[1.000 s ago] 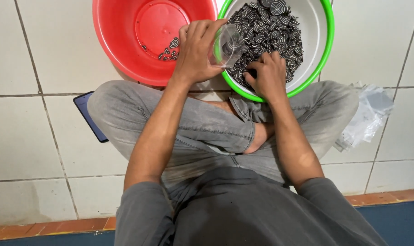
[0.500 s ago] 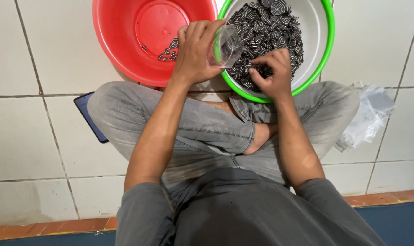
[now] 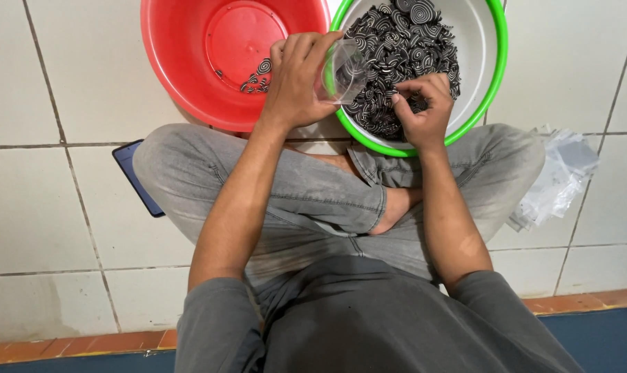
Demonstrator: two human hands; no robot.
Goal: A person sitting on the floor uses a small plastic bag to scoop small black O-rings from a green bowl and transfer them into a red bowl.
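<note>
Head view: left hand grips a small clear plastic bag, its mouth tilted right toward the green-rimmed white basin of black-and-white spiral discs. Right hand, fingers pinched closed over discs at the basin's near edge. Red basin touches it, left, holding few discs.

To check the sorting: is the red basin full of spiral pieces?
No, the red basin holds only a few pieces near its edge.
</note>
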